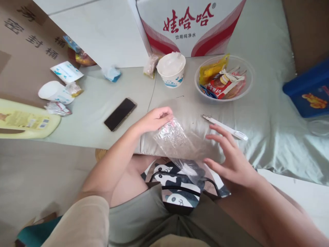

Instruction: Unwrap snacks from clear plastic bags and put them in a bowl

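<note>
My left hand (158, 118) is closed on the top edge of a clear plastic bag (174, 137), which hangs down over the table's front edge towards my lap. To the right, my right hand (228, 154) has its fingers spread and nothing in its grasp, close to the bag's lower side. Just beyond those fingers lies a white utility knife (224, 127). A paper cup (171, 70) with a clear plastic bag inside stands behind my left hand. Farther right, a clear plastic bowl (248, 87) contains several snack packets and thin sticks.
A dark phone (120, 114) lies left of my left hand. Tipped paper cups (51, 92), crumpled wrappers (58, 108) and a yellow jug (31, 120) are at the left. A white-and-red carton (190, 27) forms the back; a blue box (308, 89) sits right.
</note>
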`<state>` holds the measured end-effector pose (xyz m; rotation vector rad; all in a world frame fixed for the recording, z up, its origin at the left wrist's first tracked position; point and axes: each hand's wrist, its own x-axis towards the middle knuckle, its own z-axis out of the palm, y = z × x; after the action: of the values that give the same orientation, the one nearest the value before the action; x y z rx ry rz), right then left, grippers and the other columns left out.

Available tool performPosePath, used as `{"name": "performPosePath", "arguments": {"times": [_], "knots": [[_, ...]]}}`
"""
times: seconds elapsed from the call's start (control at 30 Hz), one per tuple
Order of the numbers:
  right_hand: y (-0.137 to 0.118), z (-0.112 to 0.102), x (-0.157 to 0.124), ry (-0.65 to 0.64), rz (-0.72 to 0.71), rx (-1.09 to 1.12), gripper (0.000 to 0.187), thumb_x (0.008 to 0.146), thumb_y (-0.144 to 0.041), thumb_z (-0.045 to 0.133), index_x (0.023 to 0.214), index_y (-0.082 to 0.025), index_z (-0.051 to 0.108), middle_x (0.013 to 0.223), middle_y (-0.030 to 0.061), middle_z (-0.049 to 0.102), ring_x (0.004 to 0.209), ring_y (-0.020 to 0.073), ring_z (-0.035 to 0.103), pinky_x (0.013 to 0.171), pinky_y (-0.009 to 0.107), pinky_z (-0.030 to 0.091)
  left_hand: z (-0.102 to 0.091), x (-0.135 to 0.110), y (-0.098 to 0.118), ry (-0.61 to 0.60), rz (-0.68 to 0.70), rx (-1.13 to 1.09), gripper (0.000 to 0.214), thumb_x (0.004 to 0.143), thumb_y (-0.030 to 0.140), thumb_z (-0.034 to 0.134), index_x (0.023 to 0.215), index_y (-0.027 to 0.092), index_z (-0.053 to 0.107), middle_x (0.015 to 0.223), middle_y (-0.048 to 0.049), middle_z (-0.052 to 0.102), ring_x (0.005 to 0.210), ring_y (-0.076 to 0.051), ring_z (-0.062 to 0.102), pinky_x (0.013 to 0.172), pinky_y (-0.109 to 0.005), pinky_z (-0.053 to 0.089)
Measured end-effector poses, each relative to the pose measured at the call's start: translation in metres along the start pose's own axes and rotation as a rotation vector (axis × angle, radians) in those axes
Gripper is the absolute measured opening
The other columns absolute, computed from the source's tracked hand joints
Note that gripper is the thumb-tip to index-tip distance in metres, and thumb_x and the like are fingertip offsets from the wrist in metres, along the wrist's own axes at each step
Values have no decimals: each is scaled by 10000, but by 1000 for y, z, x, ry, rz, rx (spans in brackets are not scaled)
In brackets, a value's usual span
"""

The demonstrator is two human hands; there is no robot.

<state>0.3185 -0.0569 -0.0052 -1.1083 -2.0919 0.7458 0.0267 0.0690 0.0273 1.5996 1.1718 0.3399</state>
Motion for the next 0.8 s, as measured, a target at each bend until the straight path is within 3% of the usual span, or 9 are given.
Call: {"name": "performPosePath", "arguments": {"times": [0.17, 0.23, 0.33, 0.4, 0.47, 0.57, 0.63, 0.7, 0.8], "knots": [[13, 11, 17, 27, 81, 397, 948, 829, -489, 754, 1588, -287, 222, 1630, 147, 338, 1510, 354, 357, 1206, 568, 375, 29, 14, 54, -234, 83, -39, 205, 920, 366, 615, 825, 193, 557, 705, -11, 706, 619, -125, 640, 532, -209, 456], [14, 16, 24, 14, 101, 515, 968, 781, -477, 802, 1567, -259, 283, 1584, 149, 410, 1477, 348, 407, 1194, 543, 394, 42, 10, 77, -354, 105, -61, 225, 903, 386, 648, 821, 196, 563, 709, -11, 708, 660, -141, 670, 551, -220, 484], [9, 15, 27, -194, 152, 710, 482, 820, -440, 766, 1215, -200, 632, 1130, 101, 704, 1070, 267, 680, 944, 435, 567, 47, 0, 105, -386, 140, -82, 259, 846, 411, 736, 821, 189, 605, 756, -20, 722, 756, -174, 716, 651, -270, 551], [1, 12, 24, -323, 220, 827, 238, 867, -421, 708, 918, -192, 667, 783, 30, 685, 723, 168, 657, 705, 337, 564, 41, -6, 113, -261, 161, -108, 278, 792, 389, 803, 894, 182, 647, 821, -30, 740, 846, -209, 741, 759, -329, 580], [-7, 13, 19, -305, 295, 920, 229, 863, -413, 695, 818, -202, 621, 651, -18, 624, 571, 114, 581, 584, 281, 507, 32, -11, 111, -79, 178, -197, 371, 795, 390, 807, 1063, 180, 660, 943, -53, 760, 979, -247, 746, 892, -402, 574], [-16, 18, 16, -105, 406, 980, 260, 825, -438, 703, 824, -221, 560, 629, -42, 606, 530, 104, 582, 534, 253, 481, 32, -20, 85, 123, 163, -454, 494, 908, 561, 626, 1236, 192, 618, 1205, -105, 737, 1228, -281, 670, 1070, -469, 495], [-16, 23, 19, 19, 473, 974, 294, 803, -463, 698, 837, -231, 520, 633, -43, 603, 523, 114, 599, 512, 250, 475, 46, -28, 59, 57, 76, -581, 581, 865, 660, 621, 1197, 184, 642, 1270, -149, 719, 1281, -303, 636, 1090, -465, 481], [-13, 26, 24, 92, 512, 943, 301, 781, -459, 691, 850, -234, 503, 673, -34, 613, 526, 120, 609, 504, 255, 480, 67, -37, 36, -66, -37, -632, 583, 776, 595, 759, 1158, 165, 660, 1255, -187, 723, 1233, -315, 664, 1054, -451, 503], [-7, 28, 25, 116, 489, 875, 244, 751, -357, 646, 937, -228, 557, 889, 14, 674, 561, 109, 613, 523, 269, 504, 96, -45, 17, 35, -130, -544, 458, 774, 385, 802, 1145, 167, 647, 1062, -126, 779, 906, -221, 756, 845, -351, 569]]}}
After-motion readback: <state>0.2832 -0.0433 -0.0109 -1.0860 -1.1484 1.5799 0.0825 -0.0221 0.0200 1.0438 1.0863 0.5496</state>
